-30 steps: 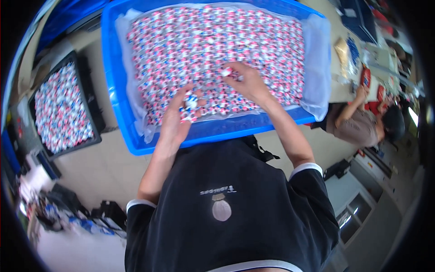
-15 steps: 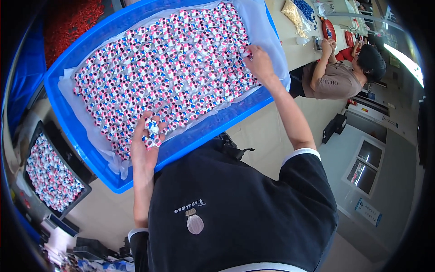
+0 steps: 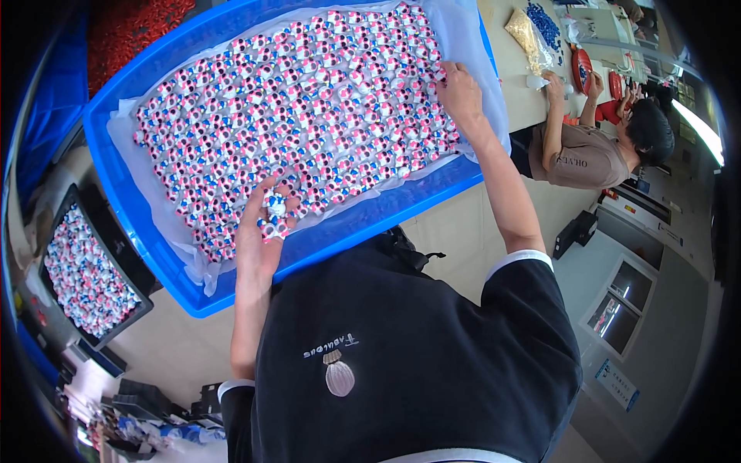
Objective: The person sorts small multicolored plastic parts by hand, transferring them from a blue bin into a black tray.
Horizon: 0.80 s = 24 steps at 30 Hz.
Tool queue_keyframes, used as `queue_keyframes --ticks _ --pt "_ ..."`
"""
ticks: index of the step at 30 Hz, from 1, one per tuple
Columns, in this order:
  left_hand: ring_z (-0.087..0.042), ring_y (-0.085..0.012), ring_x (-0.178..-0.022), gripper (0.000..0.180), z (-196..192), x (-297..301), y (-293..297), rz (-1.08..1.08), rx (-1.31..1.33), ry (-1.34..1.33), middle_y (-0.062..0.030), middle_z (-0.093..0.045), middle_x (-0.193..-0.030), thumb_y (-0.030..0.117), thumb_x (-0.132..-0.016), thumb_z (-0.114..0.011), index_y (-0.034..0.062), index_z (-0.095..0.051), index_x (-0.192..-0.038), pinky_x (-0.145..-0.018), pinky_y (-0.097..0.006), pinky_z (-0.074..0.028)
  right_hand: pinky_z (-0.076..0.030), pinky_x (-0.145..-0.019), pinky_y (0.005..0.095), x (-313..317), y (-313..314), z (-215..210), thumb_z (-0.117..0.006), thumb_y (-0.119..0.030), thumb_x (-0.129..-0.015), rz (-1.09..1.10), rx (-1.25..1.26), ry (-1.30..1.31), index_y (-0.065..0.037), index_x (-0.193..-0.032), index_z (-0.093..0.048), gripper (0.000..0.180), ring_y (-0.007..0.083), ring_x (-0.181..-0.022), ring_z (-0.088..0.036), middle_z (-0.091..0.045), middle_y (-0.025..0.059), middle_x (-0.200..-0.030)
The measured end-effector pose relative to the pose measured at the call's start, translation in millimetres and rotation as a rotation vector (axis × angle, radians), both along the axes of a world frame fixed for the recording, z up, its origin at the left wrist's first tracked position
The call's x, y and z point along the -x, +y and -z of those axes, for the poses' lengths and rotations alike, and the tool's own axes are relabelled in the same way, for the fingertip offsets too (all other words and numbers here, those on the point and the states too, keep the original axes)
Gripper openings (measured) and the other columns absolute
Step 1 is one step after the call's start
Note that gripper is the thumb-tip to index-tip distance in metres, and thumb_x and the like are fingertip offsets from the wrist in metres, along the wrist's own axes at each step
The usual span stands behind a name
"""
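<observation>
Head view, directions from frame centre. Small white, pink and blue pieces (image 3: 301,108) with dark round spots lie close together, roughly in rows, on a white liner (image 3: 467,35) inside a blue tub (image 3: 386,212), 11 o'clock. Left hand (image 3: 256,239), 9 o'clock: palm up, half open over the tub's near edge, cupping a small cluster (image 3: 275,212) of the same pieces (count unclear). Right hand (image 3: 463,96), 1 o'clock: fingers bent down at the layout's edge; cannot tell whether they grip a piece. Black crate (image 3: 127,255) farther out at 9 o'clock, filled with similar pieces. Red bits (image 3: 127,38) beyond the tub, 10 o'clock. At 2 o'clock, 1 co-worker (image 3: 590,158) in brown beside a table; red dish (image 3: 579,55) near the co-worker's hands.
</observation>
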State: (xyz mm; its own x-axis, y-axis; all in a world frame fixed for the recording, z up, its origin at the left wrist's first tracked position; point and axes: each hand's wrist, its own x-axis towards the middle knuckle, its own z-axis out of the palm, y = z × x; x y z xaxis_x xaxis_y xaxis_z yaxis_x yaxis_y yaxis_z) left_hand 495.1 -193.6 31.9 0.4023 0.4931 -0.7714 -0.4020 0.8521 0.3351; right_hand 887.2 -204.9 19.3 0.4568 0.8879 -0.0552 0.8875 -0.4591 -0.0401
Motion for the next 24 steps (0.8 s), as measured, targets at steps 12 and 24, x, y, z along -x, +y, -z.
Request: queue_keyframes --ticks 12,24 --pt "-0.065 -0.0168 -0.083 0.035 6.7 -1.6 1.1 0.035 0.021 0.084 -0.0059 -0.063 -0.095 0.028 -0.095 -0.046 0.0042 -0.051 -0.120 -0.058 -0.026 -0.049 -0.053 -0.069 0.0444 -42.5 87.8 22.4 -0.055 -0.012 -0.079 -0.055 -0.089 -0.153 -0.001 -0.090 -0.058 0.016 0.0357 -0.081 -0.064 -0.062 0.0193 -0.091" --pt "-0.064 -0.0154 -0.081 0.037 2.5 -3.5 -0.7 -0.057 0.043 0.087 -0.0070 -0.063 -0.094 0.030 -0.094 -0.049 0.0029 -0.052 -0.119 -0.057 -0.026 -0.049 -0.055 -0.060 0.0402 -68.5 117.7 39.9 -0.052 -0.011 -0.081 -0.205 0.073 -0.438 -0.007 -0.088 -0.062 0.013 0.0278 -0.074 -0.067 -0.063 0.0112 -0.094"
